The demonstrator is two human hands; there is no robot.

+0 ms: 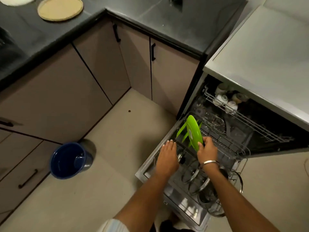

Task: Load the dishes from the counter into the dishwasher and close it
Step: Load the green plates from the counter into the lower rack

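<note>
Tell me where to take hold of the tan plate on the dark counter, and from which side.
Grip the tan plate by its raised rim at the edge nearest the counter's front, coming from the cabinet side. It lies flat, so a hand probably needs a thumb over the rim and fingers worked under. That near edge looks unobstructed.

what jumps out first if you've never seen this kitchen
The bright green plate, standing on edge in the pulled-out lower rack of the open dishwasher, gripped by the right hand while the left hand rests on the rack's near edge. Next, the blue bucket on the floor and a tan plate on the dark counter.
</note>
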